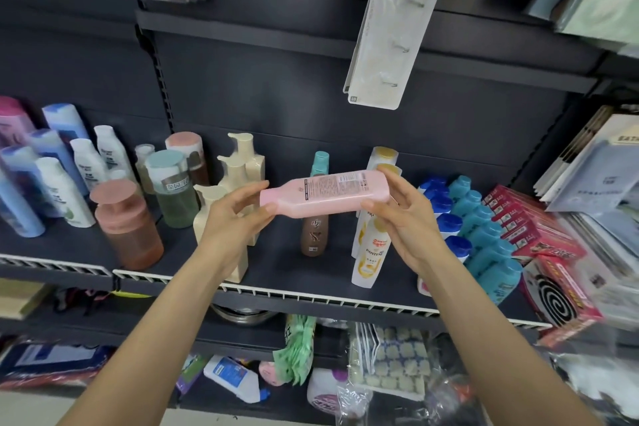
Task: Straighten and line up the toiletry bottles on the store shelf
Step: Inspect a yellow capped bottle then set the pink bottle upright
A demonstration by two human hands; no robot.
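Note:
A pink bottle [325, 194] lies sideways in the air above the dark shelf [276, 273], label side up. My left hand [235, 214] grips its left end and my right hand [404, 214] grips its right end. Behind and below it stands a brown bottle [314, 235] with a teal cap. White Pantene bottles [371, 252] with yellow caps stand to the right, partly hidden by my right hand. Cream pump bottles [242, 162] stand behind my left hand.
Left of centre stand a pink-capped jar [128, 228] and a green jar [173, 190], with white and blue bottles [62, 166] further left. Blue- and teal-capped bottles [473, 228] and red boxes [532, 228] fill the right. A hanging plastic pack [387, 31] dangles above. Cluttered goods lie on the lower shelf.

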